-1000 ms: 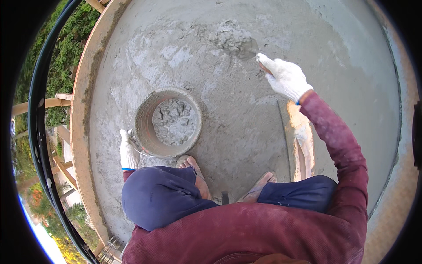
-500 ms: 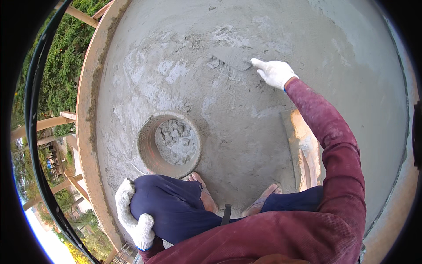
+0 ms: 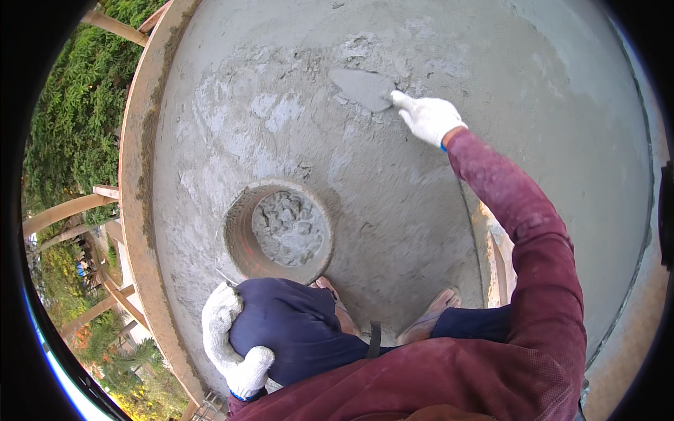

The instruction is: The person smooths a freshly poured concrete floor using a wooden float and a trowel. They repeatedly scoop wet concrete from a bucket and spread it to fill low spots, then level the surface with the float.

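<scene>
My right hand (image 3: 430, 118), in a white knit glove, is closed round the handle of a pointed trowel (image 3: 360, 87). The trowel's grey, cement-coated blade points left over the wet cement surface (image 3: 393, 182); whether it touches is hard to tell. My left hand (image 3: 235, 344), gloved the same way, lies on my bent left knee, thumb apart from the fingers, with no tool in it. In front of that knee stands a round bucket (image 3: 237, 235), partly filled with lumpy grey mortar (image 3: 289, 228).
A curved raised rim (image 3: 137, 175) bounds the surface on the left, with wooden poles (image 3: 70, 212) and greenery (image 3: 77, 133) beyond. My bare feet (image 3: 430, 317) stand on the cement near the bucket. A pale opening with a cement edge (image 3: 497, 263) lies partly behind my right arm.
The trowel blade now shows its broad face more plainly, and my right hand has shifted slightly left. My left hand stays on the knee. The whole view has shifted a little.
</scene>
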Demonstrator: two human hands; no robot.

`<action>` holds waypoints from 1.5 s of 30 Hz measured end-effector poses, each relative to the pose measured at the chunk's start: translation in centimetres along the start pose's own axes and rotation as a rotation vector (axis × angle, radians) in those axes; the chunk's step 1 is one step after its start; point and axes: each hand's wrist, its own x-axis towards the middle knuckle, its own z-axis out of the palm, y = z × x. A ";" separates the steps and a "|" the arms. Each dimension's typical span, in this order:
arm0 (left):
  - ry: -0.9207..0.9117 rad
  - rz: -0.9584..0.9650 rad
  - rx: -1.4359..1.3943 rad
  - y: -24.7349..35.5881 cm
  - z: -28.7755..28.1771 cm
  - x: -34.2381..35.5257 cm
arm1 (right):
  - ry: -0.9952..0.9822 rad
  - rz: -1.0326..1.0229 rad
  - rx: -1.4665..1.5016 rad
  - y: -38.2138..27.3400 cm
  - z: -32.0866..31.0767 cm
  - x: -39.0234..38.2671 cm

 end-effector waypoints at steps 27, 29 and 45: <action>-0.078 0.075 -0.093 -1.0 0.0 0.6 | 0.226 0.078 0.052 1.1 2.7 5.7; -0.048 0.085 -0.110 -0.9 0.1 0.6 | 0.204 0.063 0.027 -0.3 0.5 4.9; -0.021 0.043 -0.128 -0.5 -0.9 0.1 | 0.775 0.004 0.174 -1.2 -1.9 7.5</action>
